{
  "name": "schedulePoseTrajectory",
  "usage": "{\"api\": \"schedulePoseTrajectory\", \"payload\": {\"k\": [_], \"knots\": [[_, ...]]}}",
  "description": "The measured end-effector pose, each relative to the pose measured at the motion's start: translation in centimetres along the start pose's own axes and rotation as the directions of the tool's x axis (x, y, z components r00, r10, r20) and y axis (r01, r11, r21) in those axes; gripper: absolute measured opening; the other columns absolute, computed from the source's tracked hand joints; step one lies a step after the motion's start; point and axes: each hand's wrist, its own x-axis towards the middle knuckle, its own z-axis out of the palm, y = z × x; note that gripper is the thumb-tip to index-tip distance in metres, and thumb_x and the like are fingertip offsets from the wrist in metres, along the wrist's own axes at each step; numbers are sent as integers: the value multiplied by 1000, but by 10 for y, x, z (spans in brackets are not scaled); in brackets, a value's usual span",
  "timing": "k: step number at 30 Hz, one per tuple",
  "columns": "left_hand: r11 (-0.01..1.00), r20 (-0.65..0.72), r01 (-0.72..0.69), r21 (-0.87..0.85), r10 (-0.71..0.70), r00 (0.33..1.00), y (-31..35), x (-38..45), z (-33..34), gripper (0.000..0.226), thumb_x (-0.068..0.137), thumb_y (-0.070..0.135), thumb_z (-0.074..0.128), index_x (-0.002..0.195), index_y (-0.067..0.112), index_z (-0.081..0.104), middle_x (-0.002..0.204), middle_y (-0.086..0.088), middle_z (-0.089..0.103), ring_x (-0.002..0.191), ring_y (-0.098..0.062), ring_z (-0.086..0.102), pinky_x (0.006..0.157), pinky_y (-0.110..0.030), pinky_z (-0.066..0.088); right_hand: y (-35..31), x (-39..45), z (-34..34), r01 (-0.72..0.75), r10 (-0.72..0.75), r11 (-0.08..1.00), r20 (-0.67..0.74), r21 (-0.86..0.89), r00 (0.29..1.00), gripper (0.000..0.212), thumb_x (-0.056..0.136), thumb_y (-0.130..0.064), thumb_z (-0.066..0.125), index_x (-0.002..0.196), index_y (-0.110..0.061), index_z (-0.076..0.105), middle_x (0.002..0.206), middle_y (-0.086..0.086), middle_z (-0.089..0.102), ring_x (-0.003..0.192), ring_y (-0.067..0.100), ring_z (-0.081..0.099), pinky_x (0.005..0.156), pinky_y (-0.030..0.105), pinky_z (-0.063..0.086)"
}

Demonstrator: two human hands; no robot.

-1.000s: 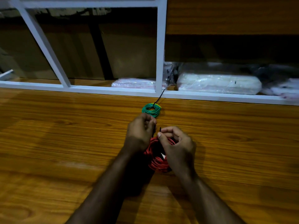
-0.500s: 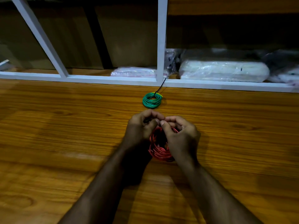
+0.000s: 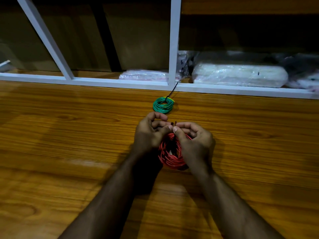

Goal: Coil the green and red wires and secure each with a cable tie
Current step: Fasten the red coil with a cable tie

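**Both hands pinching black tie over red coil**

While the red wire coil [image 3: 170, 156] sits on the wooden table [image 3: 69, 135], both hands meet just above its far rim. Left hand [image 3: 149, 133] has fingers curled, thumb and forefinger pinched on a black cable tie [image 3: 173, 124] whose short ends stick up between the fingertips. Right hand [image 3: 194, 143] pinches the same tie from the other side, thumb tip touching it, other fingers curled in. Red coil lies directly below the pinch, between the two palms, partly hidden by them. Dark strip runs down across the coil under the pinch, likely the tie; blurred. Green wire coil [image 3: 163, 105] lies flat beyond the pinch, near but apart from the left fingers, already bound with its own black tie [image 3: 172, 91], tail pointing away toward the white shelf frame [image 3: 173, 49]. Plastic-wrapped packs [image 3: 240, 75] lie behind the frame, well apart.
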Motion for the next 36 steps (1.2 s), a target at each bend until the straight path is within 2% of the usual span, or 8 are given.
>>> {"api": "schedulePoseTrajectory", "payload": {"k": [3, 6, 10, 16, 23, 28, 36], "knots": [[997, -81, 31, -76, -37, 996, 0, 1, 2, 26, 81, -10, 68, 92, 9, 54, 75, -11, 66, 68, -14, 66, 70, -31, 53, -4, -3, -2, 11, -11, 1000, 17, 9, 1000, 9, 80, -19, 79, 82, -27, 75, 73, -11, 74, 71, -1, 70, 64, 28, 61], [1000, -98, 21, -22, -23, 995, 0, 1, 1, 28, 78, -8, 71, 91, 11, 55, 77, -11, 70, 71, -18, 67, 71, -32, 54, -6, -4, -3, 9, -10, 1000, 46, 27, 999, 9, 81, -18, 78, 85, -25, 77, 75, -12, 74, 73, -1, 70, 66, 28, 61], [1000, -127, -4, -9, 3, 992, 1, -1, 1, 30, 75, -8, 74, 89, 12, 56, 75, -9, 71, 69, -14, 68, 67, -28, 55, -6, -3, -3, 18, -20, 999, 50, 28, 999, 10, 81, -18, 78, 88, -25, 78, 76, -14, 74, 74, -3, 70, 68, 26, 60], [998, -124, -28, -56, 20, 992, 3, -2, 4, 31, 75, -13, 72, 89, 8, 55, 72, -6, 71, 66, -8, 69, 62, -20, 53, -3, -1, -1, 21, -23, 999, 40, 45, 999, 9, 82, -18, 79, 89, -22, 79, 78, -11, 75, 75, -1, 71, 69, 28, 61], [998, -105, -49, -43, 44, 993, 3, -2, 4, 31, 75, -14, 71, 87, 9, 55, 72, -4, 72, 69, -10, 70, 66, -22, 55, -3, -2, -1, 36, -37, 999, 30, 28, 999, 8, 82, -22, 79, 91, -23, 79, 78, -14, 74, 76, -5, 70, 66, 21, 59], [998, -119, -49, -44, 44, 992, 3, -3, 5, 30, 75, -14, 71, 88, 8, 55, 67, 0, 72, 67, -9, 70, 63, -21, 54, -2, -1, -1, 28, -29, 999, 36, 33, 999, 8, 82, -21, 79, 90, -22, 79, 79, -12, 75, 76, -3, 71, 67, 24, 60], [997, -136, -60, -52, 52, 989, 3, -3, 5, 29, 76, -14, 71, 88, 7, 55, 72, -5, 72, 69, -11, 70, 65, -23, 55, -3, -2, -1, 45, -45, 999, 38, 18, 998, 9, 83, -21, 78, 92, -23, 78, 80, -15, 74, 77, -5, 70, 66, 18, 58]]}}
